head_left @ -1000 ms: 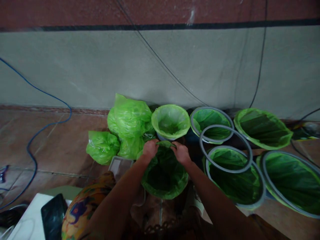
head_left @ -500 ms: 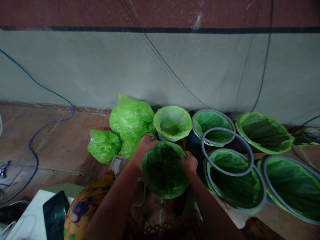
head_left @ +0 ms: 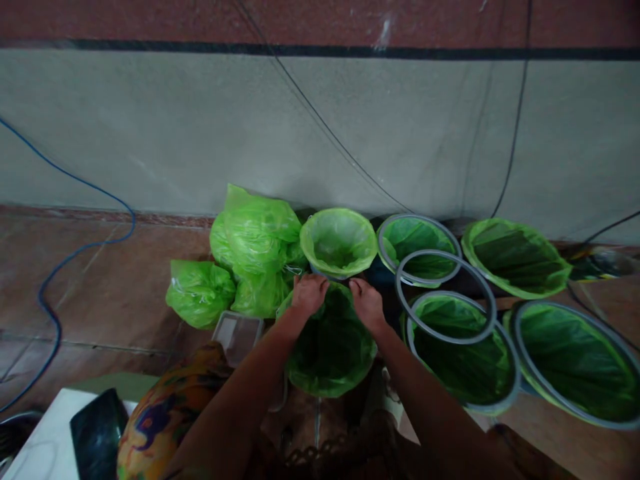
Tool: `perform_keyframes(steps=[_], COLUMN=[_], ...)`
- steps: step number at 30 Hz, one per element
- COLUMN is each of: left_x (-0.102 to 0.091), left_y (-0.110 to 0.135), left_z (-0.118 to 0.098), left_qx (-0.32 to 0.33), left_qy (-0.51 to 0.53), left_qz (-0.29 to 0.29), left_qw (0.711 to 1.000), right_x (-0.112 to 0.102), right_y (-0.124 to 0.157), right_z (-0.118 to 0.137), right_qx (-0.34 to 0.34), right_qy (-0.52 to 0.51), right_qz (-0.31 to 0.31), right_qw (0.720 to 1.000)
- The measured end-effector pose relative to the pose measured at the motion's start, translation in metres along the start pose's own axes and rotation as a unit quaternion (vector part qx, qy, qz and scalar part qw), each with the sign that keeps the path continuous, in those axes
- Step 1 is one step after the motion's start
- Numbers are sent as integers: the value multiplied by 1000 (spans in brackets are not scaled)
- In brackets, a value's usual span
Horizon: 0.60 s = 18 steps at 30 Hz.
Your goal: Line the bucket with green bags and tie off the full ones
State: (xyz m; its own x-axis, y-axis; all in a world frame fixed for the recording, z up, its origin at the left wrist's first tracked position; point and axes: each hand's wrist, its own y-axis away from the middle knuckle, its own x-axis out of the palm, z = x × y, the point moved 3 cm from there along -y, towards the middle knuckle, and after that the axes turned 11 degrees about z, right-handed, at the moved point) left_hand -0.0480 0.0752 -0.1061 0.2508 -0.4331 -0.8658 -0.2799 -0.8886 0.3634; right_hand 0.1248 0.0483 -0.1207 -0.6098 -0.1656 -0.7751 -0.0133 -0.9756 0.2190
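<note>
A bin lined with a green plastic bag (head_left: 333, 373) stands in front of me, its dark mouth facing up. My left hand (head_left: 310, 295) is closed on the far left part of the bag's rim. Opposite it, my right hand (head_left: 367, 303) pinches the far right part of the same rim. The bag's edge is folded outward over the bin, and most of the bin body is hidden. Just beyond my hands sits another bin (head_left: 339, 243) with a pale green liner. A loose grey ring (head_left: 400, 293) leans across the lined bins on the right.
Filled, tied green bags (head_left: 260, 233) lie at the left by the wall, near a clear plastic box (head_left: 239, 333). Several lined bins, some with grey rims, stand to the right, such as one large bin (head_left: 575, 360). A blue cable (head_left: 53, 313) crosses the floor; a dark phone-like slab (head_left: 99, 433) rests at lower left.
Both hands have slid along the liner's rim to its far side and come closer together. The view has shifted slightly, while the surrounding bins and bags stay put.
</note>
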Motion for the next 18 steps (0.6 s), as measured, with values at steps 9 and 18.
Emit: perform_keyframes(steps=[9, 18], left_x=[15, -23], left_y=[-1, 10], left_z=[24, 23], left_qx=[-4, -64], left_qy=[-27, -30], left_qz=[81, 65], left_qw=[996, 995], right_x=[25, -17], right_y=[-8, 47], right_z=[-8, -8], right_qx=[-67, 63], right_qy=[97, -140], right_qz=[119, -107], right_qw=[986, 982])
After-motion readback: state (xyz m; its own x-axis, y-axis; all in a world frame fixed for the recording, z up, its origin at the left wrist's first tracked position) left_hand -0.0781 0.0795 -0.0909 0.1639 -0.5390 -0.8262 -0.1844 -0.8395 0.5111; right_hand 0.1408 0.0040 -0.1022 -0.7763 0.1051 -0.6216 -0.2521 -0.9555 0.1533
